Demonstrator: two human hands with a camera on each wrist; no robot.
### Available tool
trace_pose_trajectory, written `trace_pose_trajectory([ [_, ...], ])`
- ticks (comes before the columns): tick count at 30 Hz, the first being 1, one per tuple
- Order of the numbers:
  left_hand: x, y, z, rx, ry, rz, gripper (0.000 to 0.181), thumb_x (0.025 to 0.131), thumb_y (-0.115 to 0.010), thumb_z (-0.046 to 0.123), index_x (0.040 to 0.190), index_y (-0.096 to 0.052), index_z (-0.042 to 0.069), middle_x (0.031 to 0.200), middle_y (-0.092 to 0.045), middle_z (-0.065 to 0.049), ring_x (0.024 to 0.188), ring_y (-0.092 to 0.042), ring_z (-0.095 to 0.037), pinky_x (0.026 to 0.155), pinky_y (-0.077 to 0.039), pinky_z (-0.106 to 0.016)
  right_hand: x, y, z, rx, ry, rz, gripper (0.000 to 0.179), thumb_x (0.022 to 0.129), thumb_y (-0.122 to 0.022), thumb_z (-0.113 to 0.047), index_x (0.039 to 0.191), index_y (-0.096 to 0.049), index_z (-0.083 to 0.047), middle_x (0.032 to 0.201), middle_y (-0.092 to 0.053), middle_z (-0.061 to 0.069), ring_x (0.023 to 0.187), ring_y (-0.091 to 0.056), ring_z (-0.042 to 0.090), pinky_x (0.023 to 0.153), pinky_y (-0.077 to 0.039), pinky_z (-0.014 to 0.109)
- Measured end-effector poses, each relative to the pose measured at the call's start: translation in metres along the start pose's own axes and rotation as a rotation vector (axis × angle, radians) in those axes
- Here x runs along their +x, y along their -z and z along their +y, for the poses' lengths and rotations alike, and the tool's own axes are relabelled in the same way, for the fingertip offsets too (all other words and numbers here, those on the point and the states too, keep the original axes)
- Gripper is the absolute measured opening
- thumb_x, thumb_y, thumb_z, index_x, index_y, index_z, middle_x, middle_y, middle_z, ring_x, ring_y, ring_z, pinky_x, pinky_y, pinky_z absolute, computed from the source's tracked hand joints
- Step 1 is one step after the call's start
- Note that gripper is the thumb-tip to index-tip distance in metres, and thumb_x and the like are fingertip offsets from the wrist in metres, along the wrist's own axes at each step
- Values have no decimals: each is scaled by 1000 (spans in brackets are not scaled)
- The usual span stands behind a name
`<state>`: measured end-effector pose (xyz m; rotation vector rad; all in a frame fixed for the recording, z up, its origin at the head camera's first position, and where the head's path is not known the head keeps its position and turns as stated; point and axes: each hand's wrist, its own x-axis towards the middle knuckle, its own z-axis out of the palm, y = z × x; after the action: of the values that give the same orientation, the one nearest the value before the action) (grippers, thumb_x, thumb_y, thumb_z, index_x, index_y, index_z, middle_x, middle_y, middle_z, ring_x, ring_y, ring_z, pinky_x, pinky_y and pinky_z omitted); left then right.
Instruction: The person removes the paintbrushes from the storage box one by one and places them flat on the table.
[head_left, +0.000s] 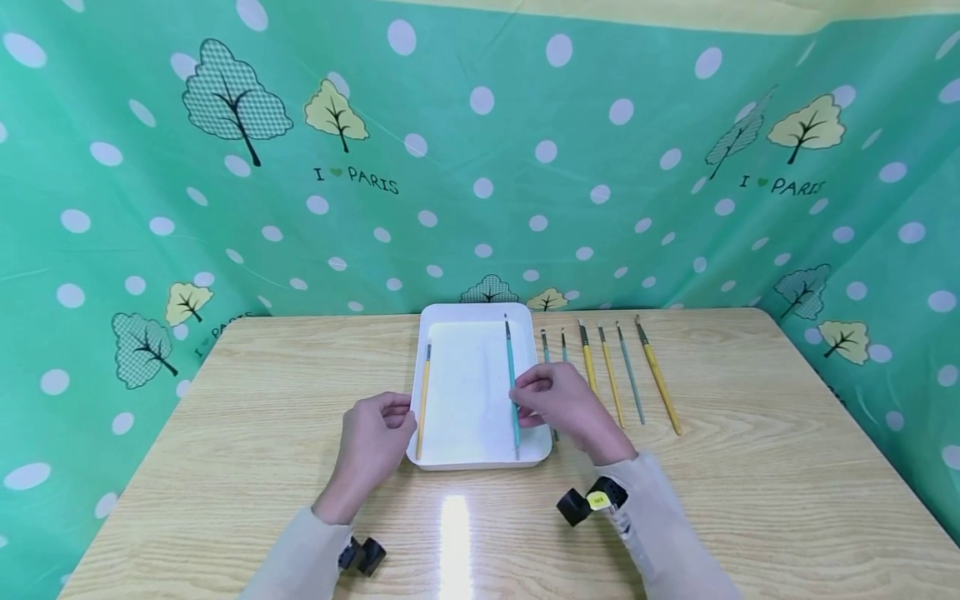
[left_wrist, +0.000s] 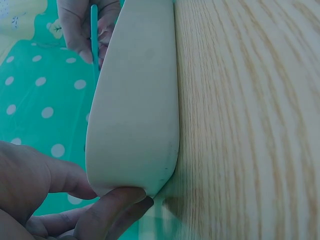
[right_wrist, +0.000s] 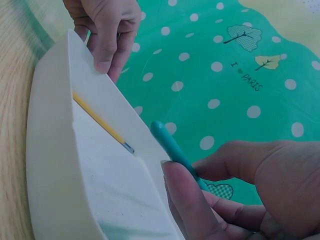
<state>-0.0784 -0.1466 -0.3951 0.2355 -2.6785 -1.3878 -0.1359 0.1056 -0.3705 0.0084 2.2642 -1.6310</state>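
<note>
A white rectangular tray [head_left: 467,392] stands on the wooden table. My left hand [head_left: 372,437] holds its left side, thumb at the rim and fingers against the outer wall in the left wrist view. A teal-handled paintbrush [head_left: 511,354] is pinched between the thumb and fingers of my right hand [head_left: 561,404], over the tray's right side. Its bristles point away from me, and its handle end [right_wrist: 161,131] shows in the right wrist view. Inside the tray, along the left wall, lies a yellow-handled paintbrush [head_left: 424,392].
Several more paintbrushes lie right of the tray, among them a thick yellow one [head_left: 658,379] farthest right and a blue-grey one [head_left: 630,375]. My right hand partly covers the nearest ones. A green dotted cloth [head_left: 450,167] hangs behind the table [head_left: 750,483].
</note>
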Motion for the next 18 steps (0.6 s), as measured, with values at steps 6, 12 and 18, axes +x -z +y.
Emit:
trace_pose_trajectory([
  [6,0,0,0,5,7,-4,23,93,-63,5,111,-74,-3,100,-77,-17,91,-74,-23,76,-64,-32,-1,7,0,-3,1,-2,18,95,-69,-9,110,-67,1,96,-68,15,79,-69,22,73,-65,33],
  [12,0,0,0,3,7,-5,24,92,-63,5,112,-73,-4,101,-77,-17,91,-74,-24,77,-64,-33,0,16,0,-16,-2,2,21,96,-68,-10,113,-67,2,97,-68,15,80,-69,21,73,-65,32],
  [18,0,1,0,-5,12,-9,24,93,-63,5,113,-73,-3,102,-77,-18,93,-75,-25,79,-64,-33,0,23,0,-13,-3,-10,24,97,-67,-10,116,-65,5,93,-67,13,78,-67,19,72,-65,31],
])
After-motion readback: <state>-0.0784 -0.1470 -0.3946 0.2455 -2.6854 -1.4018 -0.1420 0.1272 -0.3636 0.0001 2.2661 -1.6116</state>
